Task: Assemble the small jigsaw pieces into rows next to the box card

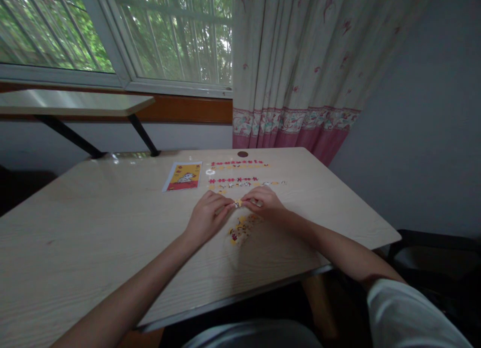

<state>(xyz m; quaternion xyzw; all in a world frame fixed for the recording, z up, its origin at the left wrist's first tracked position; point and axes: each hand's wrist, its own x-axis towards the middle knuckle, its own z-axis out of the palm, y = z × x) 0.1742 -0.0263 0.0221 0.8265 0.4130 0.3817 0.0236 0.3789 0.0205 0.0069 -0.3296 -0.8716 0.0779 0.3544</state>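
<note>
Between the fingertips of my left hand (210,212) and my right hand (266,201) is a small yellow and white jigsaw puzzle piece (238,203). Both hands pinch it from opposite sides, just above the table. Nearer to me lies a loose pile of puzzle pieces (242,230), mostly yellow and pale, with a little red. Beyond my hands, pieces lie in rows: a pink-red row (233,180), a yellow and white row (240,185) partly hidden by my fingers, and another red row (236,162) farther back.
A picture card (184,176) with a white animal on yellow and red lies left of the rows. The wooden table (112,227) has a dark round spot (242,154) at its back edge. A raised shelf (75,103) stands at the back left. Behind hang curtains (293,62) beside a window.
</note>
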